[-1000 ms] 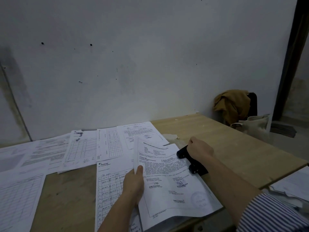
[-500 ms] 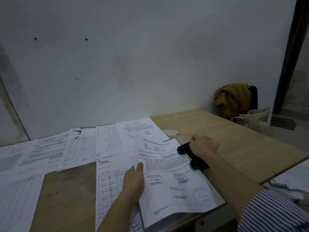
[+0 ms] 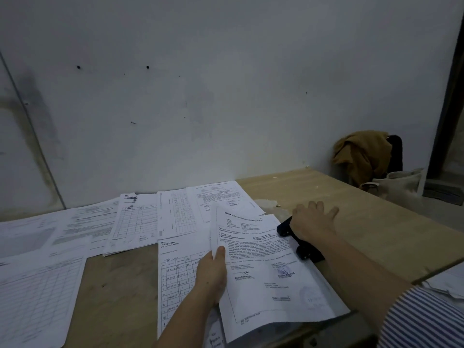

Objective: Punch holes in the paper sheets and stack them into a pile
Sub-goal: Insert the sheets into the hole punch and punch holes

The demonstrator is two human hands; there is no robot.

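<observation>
**Sheets in the punch, right palm on the lever**

Left hand (image 3: 212, 277): grips the left edge of a small bundle of printed sheets (image 3: 263, 272), thumb on top, remaining fingers hidden underneath. The left edge is raised off the table (image 3: 364, 229).

The bundle's right edge meets the black hole punch (image 3: 308, 252), which sits on the wooden top just right of the bundle. Cannot tell how far the edge enters the slot.

Right hand (image 3: 312, 223): lies flat on top of the punch, fingers straight and spread, pointing toward the wall. No curl round the tool. A striped sleeve (image 3: 421, 320) covers that upper arm.

Under the bundle's left side lies a table form (image 3: 178, 267) with a printed logo and handwritten rows. More loose papers (image 3: 140, 222) lie overlapped along the wall and over the left half of the table.

Another paper stack (image 3: 447, 280) shows at the right edge of view. Beyond the table's far corner: a mustard cloth (image 3: 361, 154) and a pale bag (image 3: 399, 184).
</observation>
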